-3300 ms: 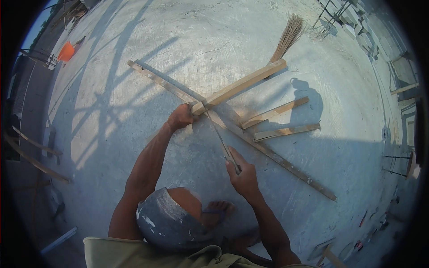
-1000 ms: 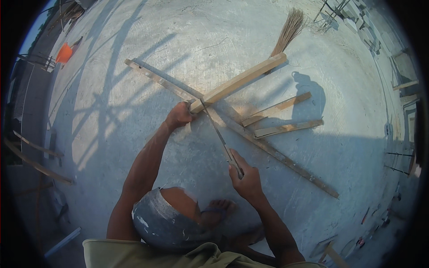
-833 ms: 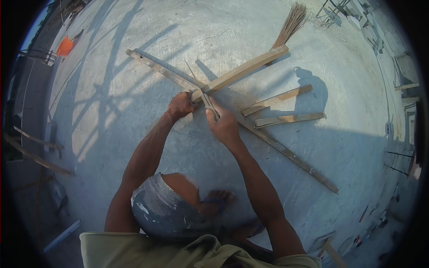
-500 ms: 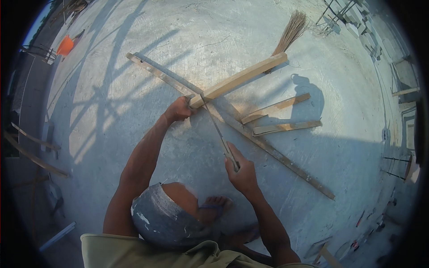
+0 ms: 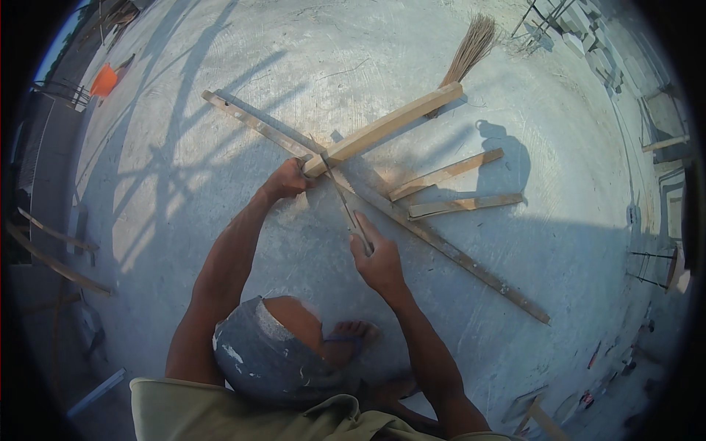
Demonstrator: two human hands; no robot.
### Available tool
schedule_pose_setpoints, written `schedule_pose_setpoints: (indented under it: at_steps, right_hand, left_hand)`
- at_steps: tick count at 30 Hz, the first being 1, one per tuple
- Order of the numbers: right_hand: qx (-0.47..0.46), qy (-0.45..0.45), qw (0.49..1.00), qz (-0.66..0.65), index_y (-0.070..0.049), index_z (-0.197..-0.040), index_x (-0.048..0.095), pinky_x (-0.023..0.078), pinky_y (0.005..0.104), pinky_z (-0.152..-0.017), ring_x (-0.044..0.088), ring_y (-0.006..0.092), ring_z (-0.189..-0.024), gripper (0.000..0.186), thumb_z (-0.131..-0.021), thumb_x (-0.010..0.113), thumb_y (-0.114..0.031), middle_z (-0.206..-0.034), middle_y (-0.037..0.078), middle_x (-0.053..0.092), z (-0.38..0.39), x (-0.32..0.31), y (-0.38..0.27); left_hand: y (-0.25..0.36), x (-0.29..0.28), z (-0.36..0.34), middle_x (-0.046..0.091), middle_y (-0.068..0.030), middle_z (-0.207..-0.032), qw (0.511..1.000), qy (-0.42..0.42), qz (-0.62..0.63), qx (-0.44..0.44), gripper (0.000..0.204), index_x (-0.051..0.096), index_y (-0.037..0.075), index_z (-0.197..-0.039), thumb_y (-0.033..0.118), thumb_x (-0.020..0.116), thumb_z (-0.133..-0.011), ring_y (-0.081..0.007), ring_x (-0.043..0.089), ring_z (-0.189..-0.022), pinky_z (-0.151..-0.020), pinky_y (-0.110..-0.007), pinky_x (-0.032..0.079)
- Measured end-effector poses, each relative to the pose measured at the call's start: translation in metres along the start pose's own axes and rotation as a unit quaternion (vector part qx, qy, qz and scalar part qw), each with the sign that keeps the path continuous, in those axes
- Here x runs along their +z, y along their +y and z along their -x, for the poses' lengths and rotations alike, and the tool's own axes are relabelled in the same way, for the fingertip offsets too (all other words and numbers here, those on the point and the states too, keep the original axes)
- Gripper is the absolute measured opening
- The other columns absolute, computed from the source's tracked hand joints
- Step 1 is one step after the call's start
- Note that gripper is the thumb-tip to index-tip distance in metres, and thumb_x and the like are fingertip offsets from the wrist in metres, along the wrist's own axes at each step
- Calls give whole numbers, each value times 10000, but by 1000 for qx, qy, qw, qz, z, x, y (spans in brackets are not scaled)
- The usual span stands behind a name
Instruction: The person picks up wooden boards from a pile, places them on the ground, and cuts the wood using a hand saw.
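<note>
My left hand [image 5: 288,178] grips the near end of a squared wooden beam [image 5: 397,126], its fingers wrapped round the underside and partly hidden. The beam lies across a long, thin wooden strip [image 5: 463,257] that runs diagonally over the floor. In my right hand [image 5: 380,262] is the handle of a handsaw [image 5: 342,197], the fingers closed round it. The saw's narrow blade crosses the beam a little way in from the end that my left hand holds.
Two short wooden pieces [image 5: 446,175] [image 5: 467,206] lie right of the beam. Beyond its far end is a twig broom [image 5: 471,50]. An orange container [image 5: 104,80] stands far left on the concrete floor [image 5: 220,66]. Grey blocks [image 5: 588,44] are piled at the far right.
My right hand has pushed the saw forward and a little left, so the handle is nearer the beam. The left hand keeps its grip; the whole view has shifted slightly.
</note>
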State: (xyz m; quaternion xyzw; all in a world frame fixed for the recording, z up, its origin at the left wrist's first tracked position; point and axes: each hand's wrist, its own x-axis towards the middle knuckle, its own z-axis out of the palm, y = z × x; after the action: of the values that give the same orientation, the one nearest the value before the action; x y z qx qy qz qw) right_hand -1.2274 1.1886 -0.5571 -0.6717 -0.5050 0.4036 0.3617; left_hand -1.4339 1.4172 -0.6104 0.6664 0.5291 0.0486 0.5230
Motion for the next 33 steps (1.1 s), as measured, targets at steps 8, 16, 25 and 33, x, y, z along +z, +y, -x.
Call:
schedule_pose_setpoints:
  at_steps: [8,16,25,33]
  right_hand:
    - [-29,12,999,32,1,-1444,611,571,373,-905,752,387,-1080,493,-1003,654,-217,-1229,309,709,-63,9,-7]
    - [-2,-11,1000,-1,9,-1461,591,553,384,-980,730,378,-1170,504,-1004,659,-193,-1300,306,693,-14,5,-6]
    - [-49,52,997,17,-99,-1479,608,572,447,-925,722,431,-1104,527,-988,670,-279,-1190,281,726,-67,21,-1]
    - [-43,26,999,4,26,-1453,599,552,369,-974,742,287,-1155,502,-1002,673,-181,-1233,270,741,3,-2,6]
  left_hand:
    - [-13,7,-16,772,-70,-950,986,19,-13,167,365,752,13,-1153,158,782,-819,-180,692,-798,-766,-360,551]
    - [-1,-4,3,743,-36,-906,997,-22,55,43,358,746,30,-1166,122,765,-821,-119,650,-758,-681,-309,519]
    - [-32,17,-30,734,-32,-871,978,36,-39,204,373,741,17,-1166,135,765,-813,-141,645,-691,-635,-326,520]
    - [-19,2,-11,707,-30,-807,999,-35,29,23,367,739,21,-1167,136,759,-819,-133,630,-645,-588,-309,508]
